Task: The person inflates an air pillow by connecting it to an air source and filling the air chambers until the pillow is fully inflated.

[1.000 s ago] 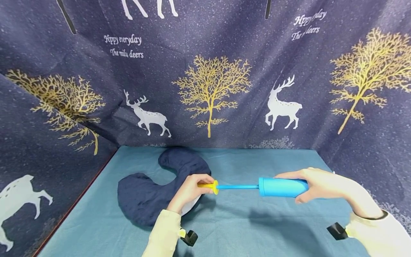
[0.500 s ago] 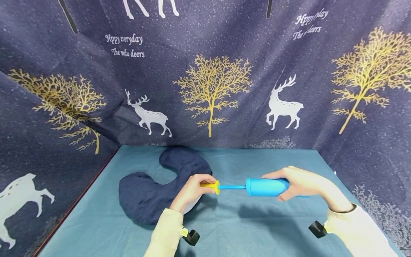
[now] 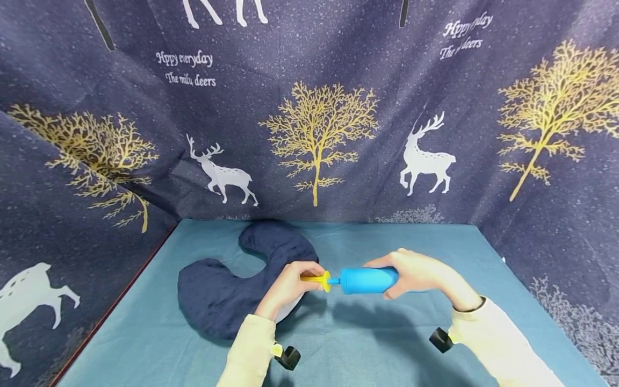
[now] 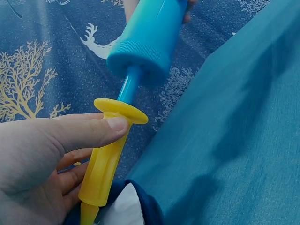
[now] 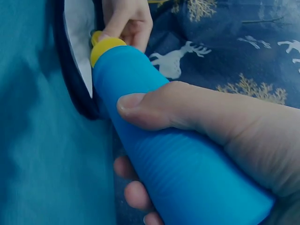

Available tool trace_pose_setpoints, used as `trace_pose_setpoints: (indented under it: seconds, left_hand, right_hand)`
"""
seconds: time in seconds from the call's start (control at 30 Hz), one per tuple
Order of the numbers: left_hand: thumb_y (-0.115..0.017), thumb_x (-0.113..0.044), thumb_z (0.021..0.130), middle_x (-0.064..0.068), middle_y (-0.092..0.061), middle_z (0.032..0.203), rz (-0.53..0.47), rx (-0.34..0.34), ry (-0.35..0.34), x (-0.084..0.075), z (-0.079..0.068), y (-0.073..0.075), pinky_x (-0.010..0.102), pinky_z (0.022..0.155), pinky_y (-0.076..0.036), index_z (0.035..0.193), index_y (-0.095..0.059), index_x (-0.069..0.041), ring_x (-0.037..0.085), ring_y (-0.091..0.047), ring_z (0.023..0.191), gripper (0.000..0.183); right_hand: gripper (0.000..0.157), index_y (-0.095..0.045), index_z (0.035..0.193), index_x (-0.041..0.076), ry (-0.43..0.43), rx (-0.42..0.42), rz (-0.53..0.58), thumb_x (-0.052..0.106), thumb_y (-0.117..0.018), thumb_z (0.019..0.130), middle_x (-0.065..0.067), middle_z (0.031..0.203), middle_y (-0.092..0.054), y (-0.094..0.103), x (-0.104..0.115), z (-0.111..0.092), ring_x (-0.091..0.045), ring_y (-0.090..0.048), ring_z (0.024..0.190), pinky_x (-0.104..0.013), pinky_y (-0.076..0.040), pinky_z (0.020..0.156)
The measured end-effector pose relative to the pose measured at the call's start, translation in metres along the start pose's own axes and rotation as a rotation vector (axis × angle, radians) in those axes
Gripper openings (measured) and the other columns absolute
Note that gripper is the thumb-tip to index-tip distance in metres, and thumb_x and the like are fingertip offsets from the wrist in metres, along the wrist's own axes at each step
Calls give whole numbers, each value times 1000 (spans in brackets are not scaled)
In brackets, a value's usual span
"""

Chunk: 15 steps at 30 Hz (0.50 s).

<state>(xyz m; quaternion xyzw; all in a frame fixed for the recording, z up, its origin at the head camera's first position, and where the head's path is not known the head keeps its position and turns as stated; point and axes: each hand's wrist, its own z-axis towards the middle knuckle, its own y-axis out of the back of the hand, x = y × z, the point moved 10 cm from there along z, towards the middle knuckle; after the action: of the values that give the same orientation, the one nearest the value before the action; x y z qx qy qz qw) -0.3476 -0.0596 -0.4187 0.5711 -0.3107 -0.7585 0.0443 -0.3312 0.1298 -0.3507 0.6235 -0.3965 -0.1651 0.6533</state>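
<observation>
A hand air pump has a blue barrel (image 3: pixel 365 280), a thin blue rod (image 4: pixel 129 88) and a yellow nozzle piece (image 4: pixel 104 168) with a round flange. My left hand (image 3: pixel 290 284) pinches the yellow piece just below its flange, thumb on top. Around the barrel, my right hand (image 3: pixel 418 273) has its thumb and fingers curled. Only a short length of rod shows between flange and barrel. Behind and below my left hand lies a navy U-shaped neck pillow (image 3: pixel 215 301), with a white part (image 4: pixel 123 208) near the nozzle's tapered tip. Whether the tip touches it, I cannot tell.
A teal cloth (image 3: pixel 348 349) covers the table. Dark blue curtains (image 3: pixel 309 54) printed with deer and golden trees hang at the back and along both sides. Small black cameras sit at both wrists.
My right hand has moved left with the barrel, and the visible rod has grown much shorter. The left hand and the yellow piece have stayed nearly in place.
</observation>
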Motion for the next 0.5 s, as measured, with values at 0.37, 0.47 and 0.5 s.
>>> trace_pose_setpoints:
  seconds: [0.37, 0.47, 0.5]
  left_hand:
    - [-75, -10, 86, 7, -74, 106, 14, -12, -4, -2, -1, 0, 29, 84, -54, 106, -73, -11, 21, -68, 96, 21]
    - [-75, -12, 86, 6, -74, 107, 25, -11, 0, -1, -1, 1, 29, 85, -54, 107, -73, -12, 21, -68, 96, 21]
    - [-75, -13, 86, 6, -74, 107, 28, -9, 0, -2, -1, 2, 29, 85, -54, 107, -73, -12, 20, -68, 96, 22]
  right_hand:
    - [65, -63, 133, 18, 28, 6, 10, 27, -82, 72, 1, 110, -72, -15, 16, 23, -8, -57, 80, -26, -42, 70]
    - [65, -63, 134, 20, 16, 2, 7, 27, -82, 72, 2, 109, -72, -14, 17, 22, -8, -56, 79, -25, -42, 69]
    - [65, -63, 134, 21, 15, 0, 9, 27, -82, 72, 3, 108, -72, -13, 17, 21, -7, -56, 79, -25, -42, 68]
